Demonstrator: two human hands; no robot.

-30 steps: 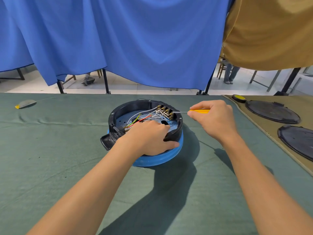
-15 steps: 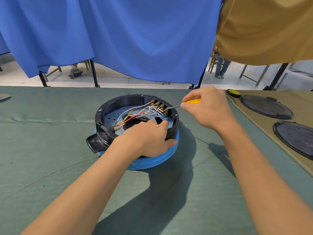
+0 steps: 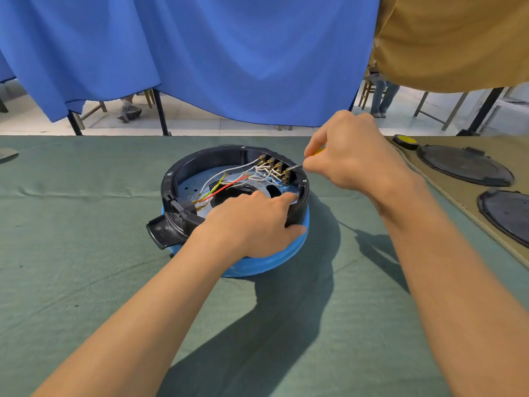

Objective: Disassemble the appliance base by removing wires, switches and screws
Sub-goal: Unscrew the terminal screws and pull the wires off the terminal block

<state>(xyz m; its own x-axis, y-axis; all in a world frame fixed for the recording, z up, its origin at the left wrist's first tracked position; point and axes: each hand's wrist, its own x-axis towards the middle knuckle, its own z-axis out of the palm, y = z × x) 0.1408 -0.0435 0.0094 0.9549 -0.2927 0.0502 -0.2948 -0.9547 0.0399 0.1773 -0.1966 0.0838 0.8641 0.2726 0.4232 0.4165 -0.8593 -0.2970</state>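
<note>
A round appliance base (image 3: 200,164) with a black rim and blue underside lies open side up on the green cloth. Inside it run white, red and yellow-green wires (image 3: 229,183) to a row of black switches (image 3: 276,167) with brass terminals at the far right wall. My left hand (image 3: 252,222) grips the base's near rim, fingers inside and thumb outside. My right hand (image 3: 349,156) holds a yellow-handled screwdriver (image 3: 317,151); its metal tip reaches the rightmost switch terminal.
Two black round lids (image 3: 463,167) and a small yellow-topped disc (image 3: 405,140) lie on a tan mat at the right. A blue curtain (image 3: 200,53) hangs behind the table. A grey object (image 3: 7,154) lies at the far left edge.
My right hand has moved in over the base's rim and tilted the screwdriver down onto the switch terminals. The left hand keeps its grip on the rim.
</note>
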